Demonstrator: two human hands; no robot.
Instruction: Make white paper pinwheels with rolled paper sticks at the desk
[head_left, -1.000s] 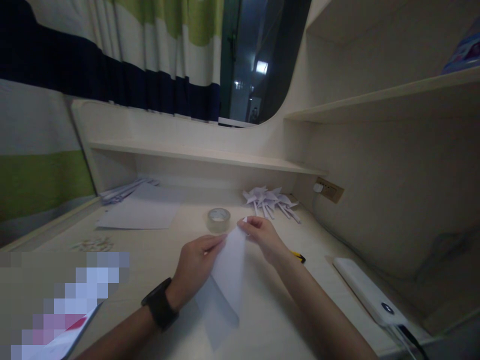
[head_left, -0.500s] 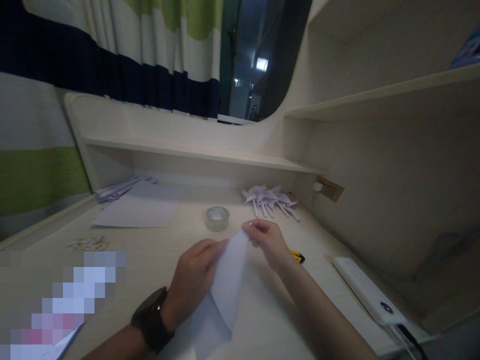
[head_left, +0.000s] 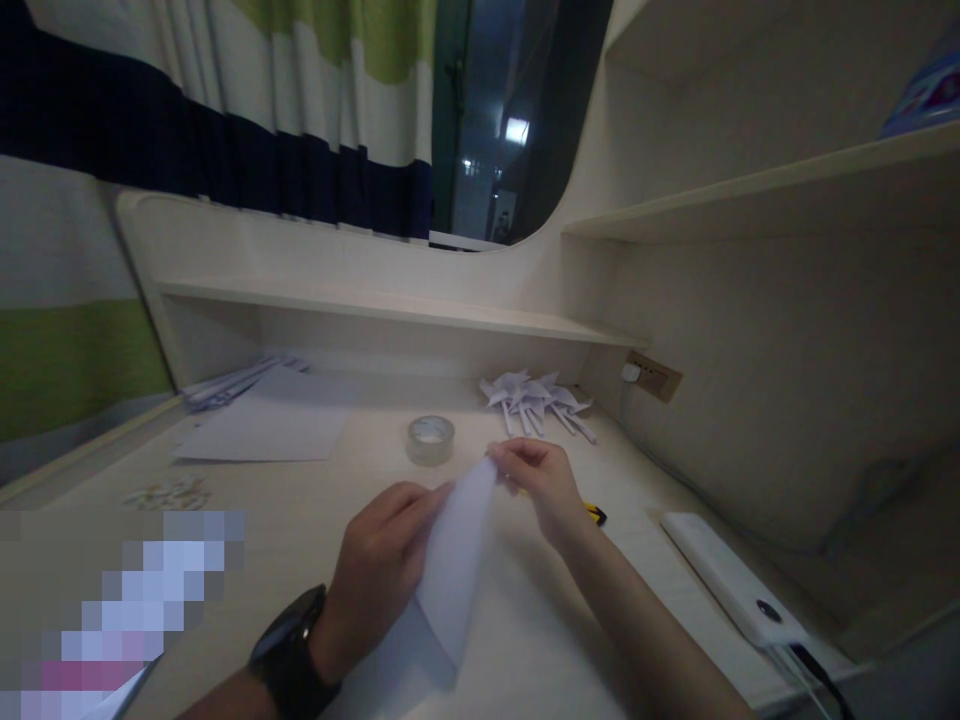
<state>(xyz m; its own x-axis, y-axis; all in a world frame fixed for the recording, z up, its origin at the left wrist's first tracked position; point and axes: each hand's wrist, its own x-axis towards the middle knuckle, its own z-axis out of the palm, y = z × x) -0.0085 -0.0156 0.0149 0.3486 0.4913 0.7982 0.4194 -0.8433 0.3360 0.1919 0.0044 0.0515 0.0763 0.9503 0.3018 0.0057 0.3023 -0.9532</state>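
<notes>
white paper sheet point(head_left: 454, 555): held up off the desk point(head_left: 300, 520) between both hands, folded into a long taper; raised, it seems, so the edges can be matched in the air.
left hand point(head_left: 379, 570): fingers curled shut against the sheet's left edge, pressing it from that side; dark watch point(head_left: 289, 655) on the wrist behind it.
right hand point(head_left: 544, 480): thumb and fingertips pinched on the sheet's upper tip, holding the point steady.
tape roll point(head_left: 430, 440): flat on the desk just beyond both hands, within easy reach.
folded paper pinwheels point(head_left: 536, 400): a small heap past the right hand, set back toward the wall, out of the working space.
yellow-and-black tool point(head_left: 595, 513): just beside the right wrist, partly hidden; kind unclear.
flat sheets point(head_left: 262, 430): beyond and left of the left hand.
white power bank point(head_left: 731, 580): well right of the right forearm, cable attached.
</notes>
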